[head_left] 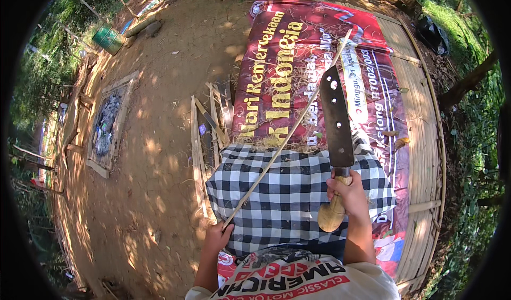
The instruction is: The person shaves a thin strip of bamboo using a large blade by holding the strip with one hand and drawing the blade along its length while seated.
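My left hand [215,238] is closed round the lower end of a long, thin bamboo strip [271,165], which slants up and away to the right. In my right hand [348,193] is a machete [339,122], gripped by its pale wooden handle, with its broad dark blade pointing away from me. Several holes run along the blade. Near the blade's far end the strip passes at its left side; whether they touch I cannot tell. Beneath both lies a black-and-white checked cloth [277,193], spread over my lap.
A red printed banner [266,87], strewn with thin curled shavings, covers much of a bamboo platform [423,177]. Wooden slats [198,156] lie at its left. Farther left are a wood-framed ash pit [109,122] and a green metal can [109,39] on bare earth.
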`<state>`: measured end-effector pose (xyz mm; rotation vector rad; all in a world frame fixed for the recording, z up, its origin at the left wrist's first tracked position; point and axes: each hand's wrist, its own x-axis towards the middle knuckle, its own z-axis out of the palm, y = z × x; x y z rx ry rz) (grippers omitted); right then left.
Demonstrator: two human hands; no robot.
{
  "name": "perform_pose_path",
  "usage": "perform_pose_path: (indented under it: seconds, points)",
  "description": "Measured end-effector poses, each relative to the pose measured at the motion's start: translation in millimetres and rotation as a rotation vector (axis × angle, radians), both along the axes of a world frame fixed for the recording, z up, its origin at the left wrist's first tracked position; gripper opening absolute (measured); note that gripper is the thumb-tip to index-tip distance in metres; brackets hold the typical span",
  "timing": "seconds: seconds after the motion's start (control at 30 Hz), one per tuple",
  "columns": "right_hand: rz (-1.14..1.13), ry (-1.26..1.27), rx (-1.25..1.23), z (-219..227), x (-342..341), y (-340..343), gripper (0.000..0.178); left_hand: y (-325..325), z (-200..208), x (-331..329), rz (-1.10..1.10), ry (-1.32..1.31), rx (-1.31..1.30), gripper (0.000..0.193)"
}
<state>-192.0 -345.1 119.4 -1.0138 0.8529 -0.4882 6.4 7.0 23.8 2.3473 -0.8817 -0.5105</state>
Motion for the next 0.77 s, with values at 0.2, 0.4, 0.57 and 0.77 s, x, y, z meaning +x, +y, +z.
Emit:
perform_pose_path:
  seconds: [0.2, 0.4, 0.57, 0.77]
  points:
    - [0.132, -0.007, 0.013, -5.3, 11.1, 5.2, 0.018, 1.0, -11.3, 5.4, 0.000, 0.051, 0.011, 0.036]
    - [0.225, -0.023, 0.181, -14.4, 29.0, 19.9, 0.018, -5.9, -16.1, 10.1, 0.030, 0.010, 0.102, 0.047]
    - [0.325, 0.006, 0.335, -27.0, 42.0, 38.3, 0.019, -5.5, -20.6, 15.2, 0.032, 0.040, 0.149, 0.052]
    - [0.560, 0.019, 0.437, -60.5, 50.9, 63.4, 0.019, -5.1, -22.5, 17.6, 0.036, 0.014, 0.215, 0.052]
